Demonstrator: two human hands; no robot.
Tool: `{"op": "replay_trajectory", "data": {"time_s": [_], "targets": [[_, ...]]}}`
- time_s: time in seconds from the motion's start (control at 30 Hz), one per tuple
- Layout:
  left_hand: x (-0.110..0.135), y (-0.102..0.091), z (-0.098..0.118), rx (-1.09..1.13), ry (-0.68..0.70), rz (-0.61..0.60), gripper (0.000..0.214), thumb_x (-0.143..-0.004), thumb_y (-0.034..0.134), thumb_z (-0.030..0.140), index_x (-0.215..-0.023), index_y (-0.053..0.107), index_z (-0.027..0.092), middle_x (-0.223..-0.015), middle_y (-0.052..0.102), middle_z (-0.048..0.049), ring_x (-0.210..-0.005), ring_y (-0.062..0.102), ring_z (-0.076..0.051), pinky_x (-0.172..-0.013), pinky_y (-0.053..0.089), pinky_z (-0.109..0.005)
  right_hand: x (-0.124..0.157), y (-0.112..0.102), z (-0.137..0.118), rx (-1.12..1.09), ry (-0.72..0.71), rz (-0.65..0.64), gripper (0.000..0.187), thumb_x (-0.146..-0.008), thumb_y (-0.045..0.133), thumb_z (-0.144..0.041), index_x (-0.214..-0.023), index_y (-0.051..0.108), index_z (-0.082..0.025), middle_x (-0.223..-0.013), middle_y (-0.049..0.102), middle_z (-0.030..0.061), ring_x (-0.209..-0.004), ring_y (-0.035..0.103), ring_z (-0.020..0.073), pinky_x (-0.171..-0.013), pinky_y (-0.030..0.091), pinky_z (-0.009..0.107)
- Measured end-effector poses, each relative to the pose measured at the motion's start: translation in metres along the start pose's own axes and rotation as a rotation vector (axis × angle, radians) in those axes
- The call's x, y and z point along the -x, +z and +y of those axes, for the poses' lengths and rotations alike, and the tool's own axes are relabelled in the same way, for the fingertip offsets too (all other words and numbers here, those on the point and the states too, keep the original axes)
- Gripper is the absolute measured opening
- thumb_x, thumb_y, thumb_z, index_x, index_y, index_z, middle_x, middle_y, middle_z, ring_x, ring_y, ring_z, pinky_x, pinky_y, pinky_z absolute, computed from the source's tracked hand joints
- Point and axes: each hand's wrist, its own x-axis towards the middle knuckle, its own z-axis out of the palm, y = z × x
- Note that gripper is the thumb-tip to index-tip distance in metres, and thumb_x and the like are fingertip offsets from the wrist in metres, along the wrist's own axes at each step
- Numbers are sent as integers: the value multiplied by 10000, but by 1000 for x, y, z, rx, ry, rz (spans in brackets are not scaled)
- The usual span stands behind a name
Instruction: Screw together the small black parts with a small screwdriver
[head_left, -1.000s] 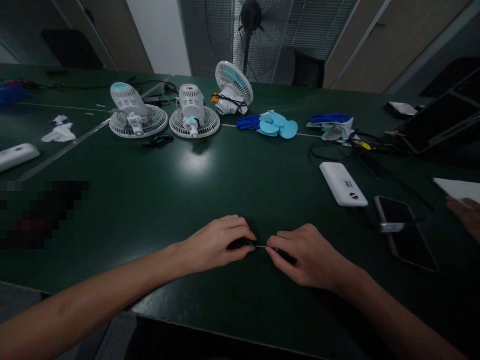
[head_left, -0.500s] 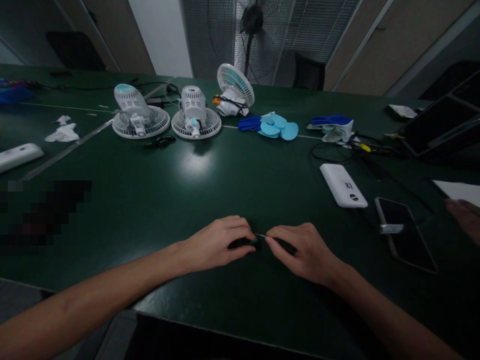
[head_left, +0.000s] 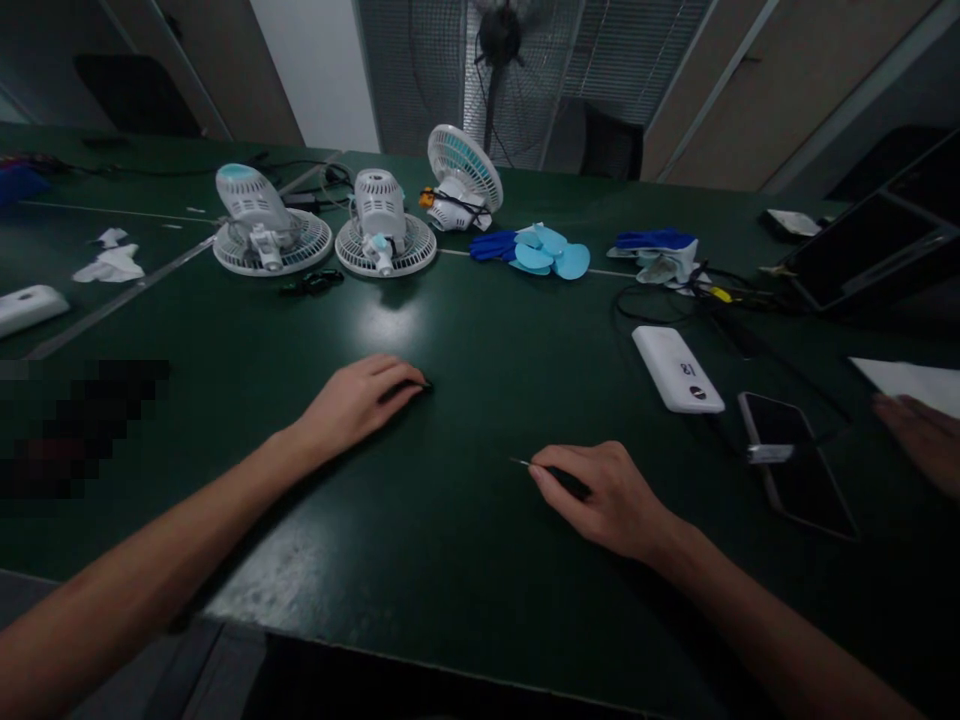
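Both palms down | left hand (head_left: 352, 405) outstretched | right hand (head_left: 609, 497) pinching thin tool (head_left: 556, 474)

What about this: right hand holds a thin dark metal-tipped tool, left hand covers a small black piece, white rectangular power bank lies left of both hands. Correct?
Wrong side: the head view shows the white rectangular power bank right of both hands. The right hand holds the thin dark metal-tipped tool, and the left hand covers the small black piece.

A white power bank (head_left: 677, 369) lying on the dark green table (head_left: 480, 330) bears a short dark mark of about two characters, seen upside down and too small to read with certainty. Nothing else shows legible text.
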Motion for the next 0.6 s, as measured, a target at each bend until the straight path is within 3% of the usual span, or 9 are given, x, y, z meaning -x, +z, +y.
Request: {"op": "replay_trajectory", "data": {"time_s": [0.2, 0.3, 0.4, 0.6], "targets": [[55, -64, -123, -319, -501, 196, 352, -1008, 557, 386, -1246, 649, 144, -1145, 653, -47, -931, 588, -193, -848, 472, -295, 2, 4, 4, -21, 13, -21, 240, -1070, 491, -310, -1016, 687, -182, -779, 680, -4, -617, 568, 105, -617, 373, 266], [81, -87, -168, -357, -757, 344, 350, -971, 606, 381, -1215, 679, 141, -1040, 672, -12, -920, 599, -177, -862, 456, -266, 2, 4, 4, -5, 15, -13, 229, -1066, 501, -305, -1002, 686, -187, -771, 678, -9, -607, 567, 103, -603, 358, 266], [90, -92, -185, -334, -880, 382, 415, -949, 624, 449, -1225, 702, 149, -1011, 692, -7, -915, 606, -173, -847, 446, -247, 1, 4, 3, 1, 7, -6, 231, -1064, 505, -307, -984, 687, -188, -753, 669, -16, -590, 567, 98, -587, 348, 266], [80, -85, -174, -362, -833, 368, 452, -937, 631, 479, -1234, 719, 150, -986, 704, -5, -858, 606, -171, -830, 427, -251, 1, 3, 3, -13, 23, -27, 240, -1069, 496, -318, -1012, 690, -189, -775, 683, -9, -595, 573, 102, -592, 367, 263]]}}
